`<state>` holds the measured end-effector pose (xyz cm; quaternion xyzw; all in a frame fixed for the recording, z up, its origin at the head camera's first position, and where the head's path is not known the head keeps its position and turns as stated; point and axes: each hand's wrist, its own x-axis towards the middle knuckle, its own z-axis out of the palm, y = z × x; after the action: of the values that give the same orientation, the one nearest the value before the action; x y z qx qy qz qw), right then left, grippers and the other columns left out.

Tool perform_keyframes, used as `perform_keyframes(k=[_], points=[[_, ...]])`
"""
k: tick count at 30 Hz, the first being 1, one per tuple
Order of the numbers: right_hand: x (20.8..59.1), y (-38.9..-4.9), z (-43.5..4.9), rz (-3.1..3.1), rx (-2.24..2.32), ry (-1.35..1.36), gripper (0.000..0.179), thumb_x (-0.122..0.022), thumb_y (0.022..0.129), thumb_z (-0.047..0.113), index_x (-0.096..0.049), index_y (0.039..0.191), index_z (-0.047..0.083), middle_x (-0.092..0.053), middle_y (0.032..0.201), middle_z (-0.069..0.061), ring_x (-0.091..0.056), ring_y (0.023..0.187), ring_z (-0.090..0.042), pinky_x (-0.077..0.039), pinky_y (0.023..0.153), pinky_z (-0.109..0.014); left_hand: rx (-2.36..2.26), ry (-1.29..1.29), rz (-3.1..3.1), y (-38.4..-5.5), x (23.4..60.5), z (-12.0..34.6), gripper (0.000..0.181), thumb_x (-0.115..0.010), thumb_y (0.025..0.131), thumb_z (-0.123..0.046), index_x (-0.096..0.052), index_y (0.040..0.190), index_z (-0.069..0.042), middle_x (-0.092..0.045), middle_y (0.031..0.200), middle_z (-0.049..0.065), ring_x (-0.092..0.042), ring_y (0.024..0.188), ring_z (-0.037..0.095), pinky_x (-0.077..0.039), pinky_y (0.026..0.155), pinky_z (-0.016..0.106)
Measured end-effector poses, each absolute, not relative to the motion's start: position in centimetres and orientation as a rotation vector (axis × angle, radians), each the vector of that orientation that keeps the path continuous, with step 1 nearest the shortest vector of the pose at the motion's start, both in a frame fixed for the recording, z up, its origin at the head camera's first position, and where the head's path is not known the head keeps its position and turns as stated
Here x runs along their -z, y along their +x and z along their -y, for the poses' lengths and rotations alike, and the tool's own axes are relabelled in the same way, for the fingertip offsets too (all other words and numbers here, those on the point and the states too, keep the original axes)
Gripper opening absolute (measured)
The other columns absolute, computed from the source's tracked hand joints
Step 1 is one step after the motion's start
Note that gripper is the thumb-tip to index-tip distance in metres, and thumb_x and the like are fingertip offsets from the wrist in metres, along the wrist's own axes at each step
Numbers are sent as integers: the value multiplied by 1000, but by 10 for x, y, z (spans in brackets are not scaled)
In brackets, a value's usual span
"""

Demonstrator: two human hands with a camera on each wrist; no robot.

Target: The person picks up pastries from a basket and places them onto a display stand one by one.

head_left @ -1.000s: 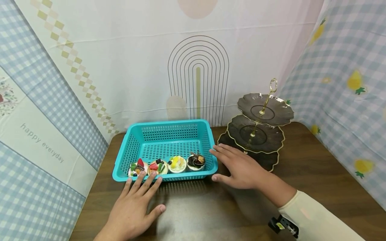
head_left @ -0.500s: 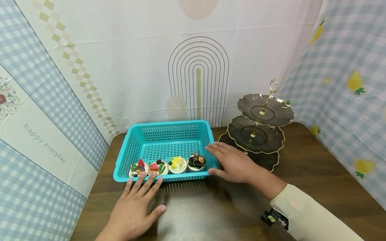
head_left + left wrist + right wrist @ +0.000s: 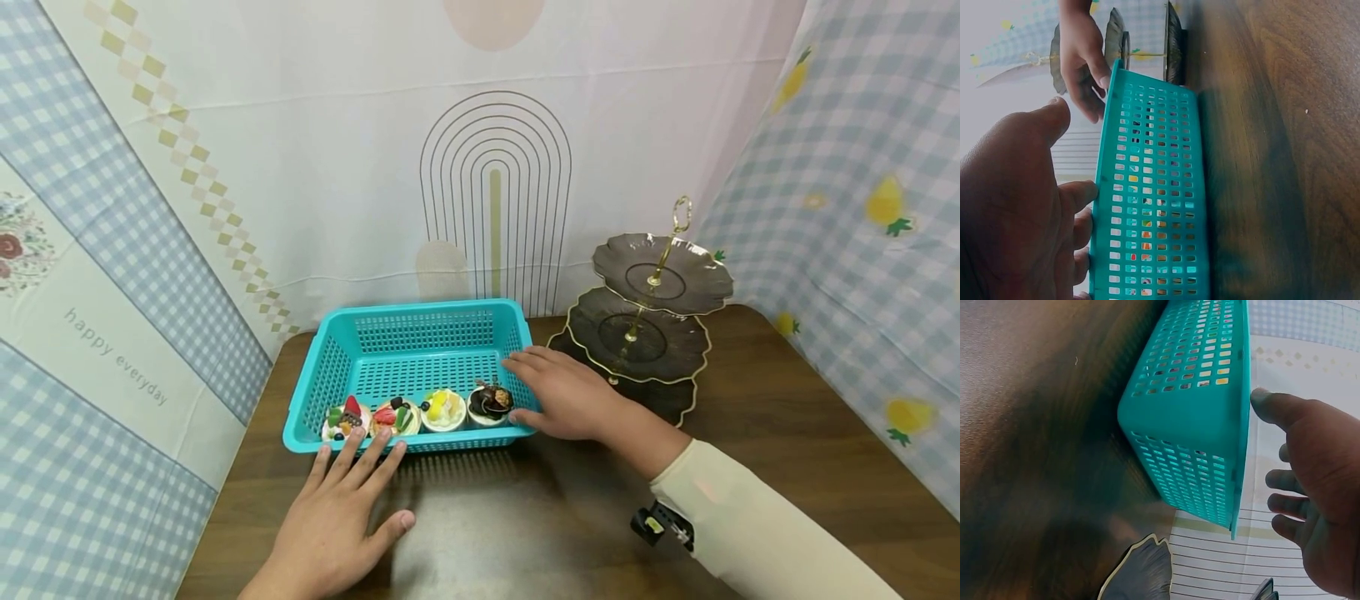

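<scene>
Four-sided and turquoise, a plastic basket (image 3: 427, 310) stands on the table. Along its near side sit several small cakes: one with a red and green topping (image 3: 347, 417), one with strawberry (image 3: 395, 416), a yellow-topped one (image 3: 443, 410) and a chocolate one (image 3: 489, 404). My left hand (image 3: 330, 525) is spread, its fingertips at the basket's near rim. Over the basket's right rim reaches my right hand (image 3: 566, 398), fingers extended, thumb close to the chocolate cake. In the right wrist view nothing is between that hand's thumb and fingers (image 3: 1288, 481).
A tiered stand (image 3: 637, 333) of dark, gold-edged scalloped plates stands on the table's right, just behind my right hand. The wooden table (image 3: 480, 533) ends against a patterned cloth backdrop (image 3: 337, 167), with checked cloth (image 3: 862, 275) at the right side.
My right hand has moved left and slightly away from me, from beside the basket's right edge to over it. The left hand, basket and cakes stay put.
</scene>
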<state>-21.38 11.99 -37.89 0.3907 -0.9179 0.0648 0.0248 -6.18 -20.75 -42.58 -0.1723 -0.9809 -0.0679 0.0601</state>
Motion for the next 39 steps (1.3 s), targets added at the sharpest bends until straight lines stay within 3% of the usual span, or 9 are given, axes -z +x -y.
perform_keyframes(k=[27,39], points=[[382,-240,-89,3005,19,1234,82,-83,84,51,-54,148,7,-55,147,-12,-47,139,-34,-36,116,-49,202,-511,2955,-61,429,208,75,-52,99,-65,-34,161,-27,-23,168,-2,-14,155,30,-11,121,63],[386,-246,-73,3007,132,1252,71,-90,78,41,-65,137,10,-64,135,-7,-53,130,-31,-43,110,-46,213,-506,2957,-61,429,207,75,-48,100,-67,-35,161,-27,-25,167,-1,-14,155,30,-12,120,63]])
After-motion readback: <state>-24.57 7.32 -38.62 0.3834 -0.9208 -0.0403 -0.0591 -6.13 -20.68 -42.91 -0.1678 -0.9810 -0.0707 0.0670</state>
